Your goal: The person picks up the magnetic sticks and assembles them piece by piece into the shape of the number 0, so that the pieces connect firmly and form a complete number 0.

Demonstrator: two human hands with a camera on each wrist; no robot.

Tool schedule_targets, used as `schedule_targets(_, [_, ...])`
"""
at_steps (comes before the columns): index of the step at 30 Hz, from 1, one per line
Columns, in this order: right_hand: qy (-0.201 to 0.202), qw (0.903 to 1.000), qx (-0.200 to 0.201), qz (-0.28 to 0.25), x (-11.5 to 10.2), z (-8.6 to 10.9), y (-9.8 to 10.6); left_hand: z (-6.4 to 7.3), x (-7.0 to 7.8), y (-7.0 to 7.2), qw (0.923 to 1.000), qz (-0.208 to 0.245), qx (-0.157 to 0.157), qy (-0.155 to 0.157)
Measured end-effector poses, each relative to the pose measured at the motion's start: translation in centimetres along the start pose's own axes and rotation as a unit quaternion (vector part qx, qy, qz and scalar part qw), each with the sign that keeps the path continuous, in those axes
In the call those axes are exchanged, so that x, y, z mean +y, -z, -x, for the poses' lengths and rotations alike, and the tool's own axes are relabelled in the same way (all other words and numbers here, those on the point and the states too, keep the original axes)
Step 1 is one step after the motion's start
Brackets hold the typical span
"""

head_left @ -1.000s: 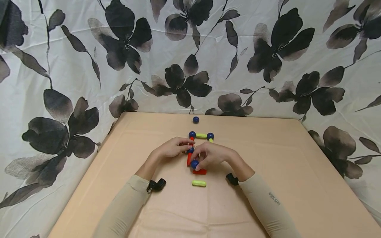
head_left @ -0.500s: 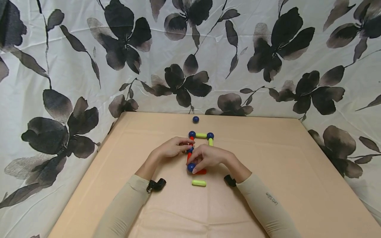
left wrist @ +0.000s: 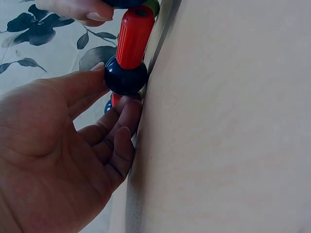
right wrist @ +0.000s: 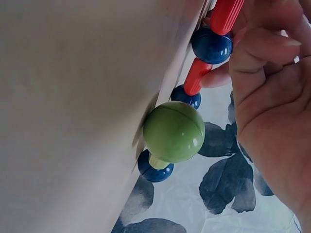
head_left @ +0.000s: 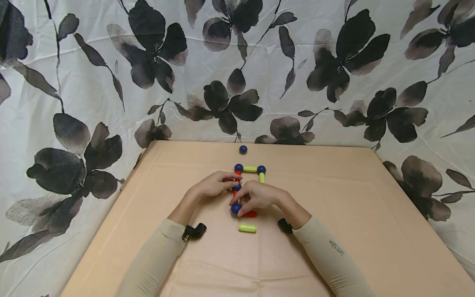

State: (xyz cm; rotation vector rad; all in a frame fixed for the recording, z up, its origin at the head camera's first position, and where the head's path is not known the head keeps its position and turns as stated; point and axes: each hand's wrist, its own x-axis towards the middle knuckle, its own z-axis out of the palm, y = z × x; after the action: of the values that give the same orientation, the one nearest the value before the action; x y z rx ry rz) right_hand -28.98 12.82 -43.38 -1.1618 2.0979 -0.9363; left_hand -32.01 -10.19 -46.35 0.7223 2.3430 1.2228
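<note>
In the head view my left hand (head_left: pixel 217 184) pinches the middle blue ball (head_left: pixel 236 187) of a chain of balls and red rods. The left wrist view shows thumb and fingers on either side of that ball, with a ridged red rod (left wrist: pixel 134 39) joined to it. My right hand (head_left: pixel 259 196) pinches the near blue ball (head_left: pixel 235 209) between thumb and fingers, at the near end of that rod. Beyond the left hand, another red rod (right wrist: pixel 198 75) runs to a farther blue ball (head_left: pixel 238 168). A green ball (right wrist: pixel 175 131), seen in the right wrist view, is hidden by my right hand in the head view.
Yellow-green rods (head_left: pixel 250 169) link the far blue ball to a right-hand blue ball (head_left: pixel 261 169) and run nearer. A loose red rod (head_left: pixel 251 214) and yellow-green rod (head_left: pixel 247 228) lie in front. One blue ball (head_left: pixel 243 149) sits near the table's (head_left: pixel 326 206) back edge.
My right hand has moved slightly left and nearer, bringing the near blue ball to the end of the red rod. The left hand keeps its place on the middle ball.
</note>
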Motion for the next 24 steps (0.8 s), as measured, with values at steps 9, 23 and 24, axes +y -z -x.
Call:
schedule_targets(9, [-0.026, 0.9995, -0.014, 0.008, 0.38, -0.27, -0.36, 0.13, 0.13, -0.01, 1.0, -0.001, 0.001, 0.0])
schedule_targets(23, [-0.034, 0.9992, -0.017, 0.013, 0.3, -0.21, -0.41, 0.16, 0.16, -0.09, 1.0, 0.003, 0.005, 0.001])
schedule_targets(24, [-0.034, 0.9992, -0.017, 0.015, 0.31, -0.22, -0.42, 0.14, 0.13, -0.09, 1.0, 0.003, 0.006, 0.001])
